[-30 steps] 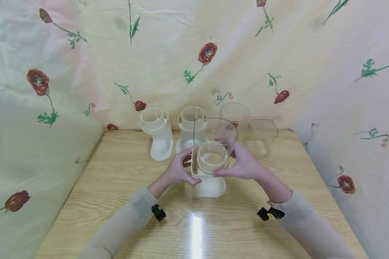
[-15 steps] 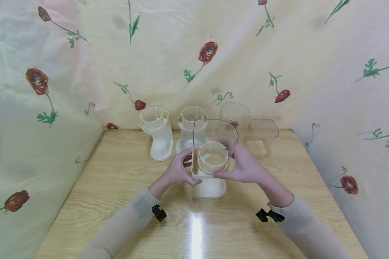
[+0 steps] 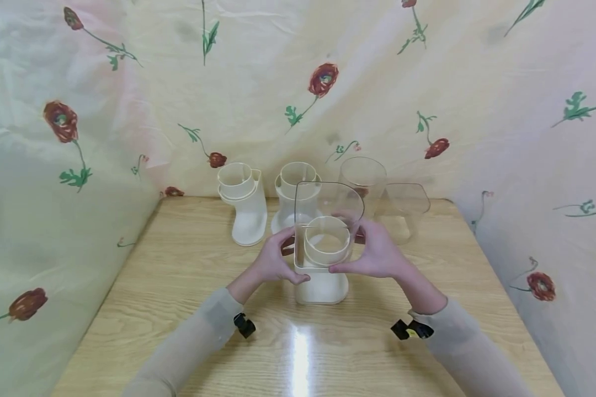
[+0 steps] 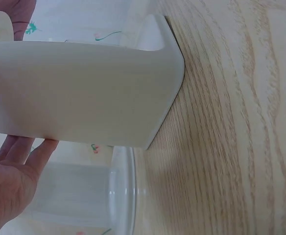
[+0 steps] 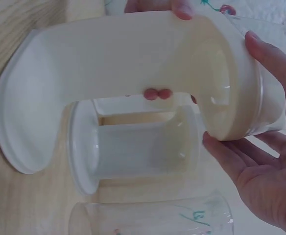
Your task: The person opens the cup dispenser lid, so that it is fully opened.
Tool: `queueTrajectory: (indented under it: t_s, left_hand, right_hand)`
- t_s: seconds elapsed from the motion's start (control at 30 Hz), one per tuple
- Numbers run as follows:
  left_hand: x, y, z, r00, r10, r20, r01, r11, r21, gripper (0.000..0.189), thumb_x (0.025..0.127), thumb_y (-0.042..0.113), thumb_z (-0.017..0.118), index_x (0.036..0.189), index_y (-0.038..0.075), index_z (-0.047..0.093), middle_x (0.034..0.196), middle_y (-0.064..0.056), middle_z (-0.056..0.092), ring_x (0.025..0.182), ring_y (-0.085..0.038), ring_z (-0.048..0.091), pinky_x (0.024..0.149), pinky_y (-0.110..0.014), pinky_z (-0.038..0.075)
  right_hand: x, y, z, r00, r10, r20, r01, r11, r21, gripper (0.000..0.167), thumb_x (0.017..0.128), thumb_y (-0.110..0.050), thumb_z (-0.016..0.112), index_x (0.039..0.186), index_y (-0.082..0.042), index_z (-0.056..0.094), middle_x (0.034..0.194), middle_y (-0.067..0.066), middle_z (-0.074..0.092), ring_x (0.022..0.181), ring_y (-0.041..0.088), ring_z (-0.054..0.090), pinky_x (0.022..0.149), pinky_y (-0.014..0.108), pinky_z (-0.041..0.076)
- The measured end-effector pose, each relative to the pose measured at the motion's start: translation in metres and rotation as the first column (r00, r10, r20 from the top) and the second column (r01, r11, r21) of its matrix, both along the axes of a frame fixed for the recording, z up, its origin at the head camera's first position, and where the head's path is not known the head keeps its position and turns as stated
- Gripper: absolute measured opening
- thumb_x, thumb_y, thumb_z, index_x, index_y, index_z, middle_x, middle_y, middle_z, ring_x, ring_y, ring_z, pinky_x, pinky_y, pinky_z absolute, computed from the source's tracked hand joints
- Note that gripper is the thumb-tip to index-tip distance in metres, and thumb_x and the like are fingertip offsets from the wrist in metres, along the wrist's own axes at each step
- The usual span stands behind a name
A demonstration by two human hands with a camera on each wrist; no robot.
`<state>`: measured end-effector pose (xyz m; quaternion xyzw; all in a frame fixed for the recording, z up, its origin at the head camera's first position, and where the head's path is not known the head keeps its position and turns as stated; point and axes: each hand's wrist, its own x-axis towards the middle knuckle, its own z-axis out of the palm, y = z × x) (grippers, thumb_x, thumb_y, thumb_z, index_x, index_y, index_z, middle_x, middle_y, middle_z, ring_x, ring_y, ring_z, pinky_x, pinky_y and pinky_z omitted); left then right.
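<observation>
Between the two hands stands a white plastic stand (image 3: 323, 289) with a broad foot, a curved column and a round collar at its top. A clear container (image 3: 328, 201) with a D-shaped rim sits at the stand's upper end. My left hand (image 3: 274, 260) grips the upper stand from the left, its thumb at the front edge. From the right, my right hand (image 3: 374, 253) holds the top, with its thumb (image 5: 265, 51) by the seam between white collar and clear wall. The foot touches the table in the left wrist view. The far fingers are partly hidden.
Two similar white stands (image 3: 250, 220) with round collars stand at the back left, the second partly hidden. Behind the right hand are a clear round cylinder (image 3: 362, 171) and a clear angular container (image 3: 407, 198). A flower-patterned cloth (image 3: 258, 99) encloses the wooden table (image 3: 179, 275).
Both hands keep their hold on the stand and clear container, which hardly move. The head view shifts slightly.
</observation>
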<state>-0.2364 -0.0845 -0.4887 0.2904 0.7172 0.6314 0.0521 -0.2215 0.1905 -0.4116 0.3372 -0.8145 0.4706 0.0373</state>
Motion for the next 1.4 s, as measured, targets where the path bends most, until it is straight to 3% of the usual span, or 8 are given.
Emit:
queueTrajectory:
  t_s: [0.27, 0.4, 0.5, 0.6, 0.8, 1.2, 1.4]
  left_hand:
    - [0.001, -0.001, 0.002, 0.999, 0.036, -0.019, -0.037, 0.999, -0.027, 0.090, 0.055, -0.002, 0.096, 0.138, 0.006, 0.062, 0.133, -0.018, 0.068, 0.126, -0.037, 0.068, 0.105, -0.056, 0.060]
    - [0.002, -0.001, 0.002, 1.000, 0.023, -0.021, -0.024, 0.999, -0.027, 0.096, 0.055, -0.002, 0.097, 0.143, 0.006, 0.059, 0.137, -0.023, 0.065, 0.128, -0.038, 0.067, 0.107, -0.053, 0.060]
    - [0.003, 0.000, 0.002, 1.000, 0.024, -0.017, -0.024, 0.999, -0.034, 0.101, 0.055, -0.001, 0.097, 0.147, 0.008, 0.057, 0.140, -0.024, 0.064, 0.130, -0.038, 0.066, 0.108, -0.047, 0.060]
    - [0.003, 0.000, 0.002, 0.999, 0.034, -0.019, -0.035, 0.999, -0.040, 0.101, 0.055, -0.001, 0.097, 0.148, 0.009, 0.057, 0.140, -0.024, 0.064, 0.130, -0.038, 0.066, 0.107, -0.042, 0.061]
    - [0.002, 0.002, 0.002, 0.999, 0.037, -0.025, -0.038, 0.998, -0.041, 0.102, 0.056, 0.000, 0.097, 0.149, 0.009, 0.057, 0.137, -0.020, 0.065, 0.127, -0.039, 0.067, 0.104, -0.041, 0.062]
    - [0.003, 0.003, 0.003, 0.999, 0.033, -0.029, -0.034, 0.999, -0.034, 0.102, 0.056, -0.001, 0.097, 0.149, 0.008, 0.056, 0.138, -0.019, 0.065, 0.129, -0.037, 0.067, 0.106, -0.041, 0.061]
    - [0.003, 0.001, 0.001, 1.000, 0.019, -0.019, -0.019, 1.000, -0.018, 0.102, 0.056, -0.002, 0.096, 0.150, 0.006, 0.055, 0.140, -0.025, 0.063, 0.131, -0.040, 0.065, 0.108, -0.040, 0.060]
  right_hand:
    - [0.002, -0.003, 0.014, 0.998, -0.033, -0.051, 0.038, 0.994, 0.101, 0.102, 0.061, -0.031, 0.106, 0.148, -0.011, 0.055, 0.120, 0.006, 0.076, 0.105, 0.023, 0.077, 0.090, 0.034, 0.067]
    - [0.003, -0.002, 0.014, 0.999, -0.028, -0.034, 0.031, 0.993, 0.111, 0.098, 0.062, -0.030, 0.105, 0.145, -0.011, 0.056, 0.126, 0.006, 0.074, 0.111, 0.024, 0.075, 0.097, 0.040, 0.066]
    - [0.004, -0.001, 0.010, 0.999, 0.004, -0.035, -0.002, 0.998, 0.065, 0.089, 0.064, -0.021, 0.104, 0.136, -0.002, 0.056, 0.138, 0.013, 0.068, 0.118, 0.030, 0.072, 0.102, 0.044, 0.064]
    - [0.004, -0.002, 0.007, 0.998, 0.032, -0.047, -0.031, 0.999, 0.009, 0.088, 0.065, -0.012, 0.103, 0.135, 0.005, 0.052, 0.143, 0.018, 0.064, 0.119, 0.032, 0.071, 0.103, 0.039, 0.063]
    - [0.007, -0.002, 0.004, 0.998, 0.050, -0.046, -0.052, 0.998, -0.039, 0.098, 0.066, -0.007, 0.102, 0.146, 0.001, 0.047, 0.137, 0.016, 0.066, 0.121, 0.030, 0.069, 0.106, 0.024, 0.059]
    - [0.011, -0.001, -0.001, 0.997, 0.052, -0.063, -0.057, 0.995, -0.082, 0.101, 0.067, -0.005, 0.101, 0.150, 0.001, 0.044, 0.137, 0.016, 0.065, 0.120, 0.018, 0.069, 0.104, 0.028, 0.061]
    - [0.003, -0.001, 0.009, 0.991, 0.122, 0.055, -0.108, 0.973, -0.205, 0.113, 0.064, 0.012, 0.094, 0.157, 0.004, 0.030, 0.148, 0.026, 0.055, 0.130, 0.020, 0.064, 0.104, 0.026, 0.060]
